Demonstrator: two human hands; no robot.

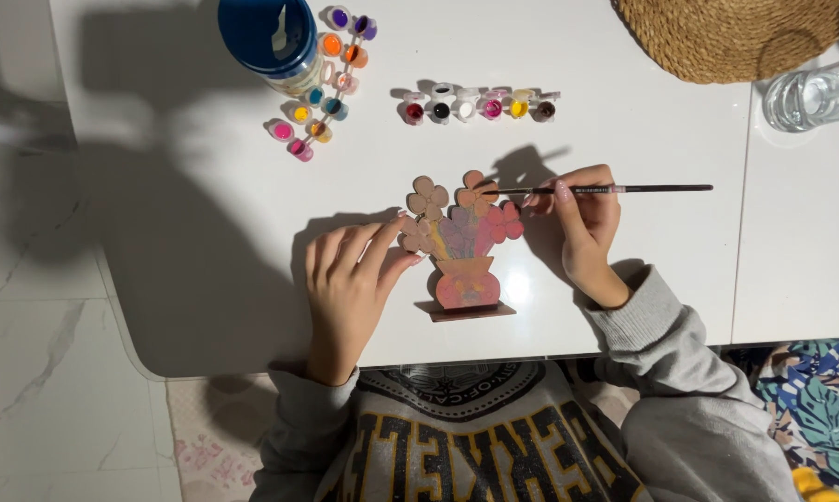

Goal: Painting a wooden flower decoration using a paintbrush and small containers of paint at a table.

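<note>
White and glossy, the surface [624, 279] carries a wooden flower cutout [463, 246], a flat vase-and-blossoms shape standing in a slotted base close to the near edge. The left hand [350, 284] rests just left of the cutout, fingers loosely extended and lying against the leftmost petals, steadying rather than gripping. The right hand [582, 228] sits to the cutout's right, closed in a pencil grip round a thin paintbrush [615, 189] whose tip touches an upper blossom.

Thin plywood like this is probably light and stiff, yet the narrow petals could snap and it would tip easily on its small base; wet paint makes the faces poor places to hold, so the vase's edges or the base look safest.

Beyond the cutout lies a strip of small paint pots [478, 105]; farther up and left sit a second, curving strip of pots [322, 88] and a blue-lidded jar [269, 37], whose contents I cannot make out. A woven mat [736, 33] and a clear glass [815, 93] stand well off to its upper right. Open room remains on both sides of the cutout, though the surface's edge runs just below its base.
</note>
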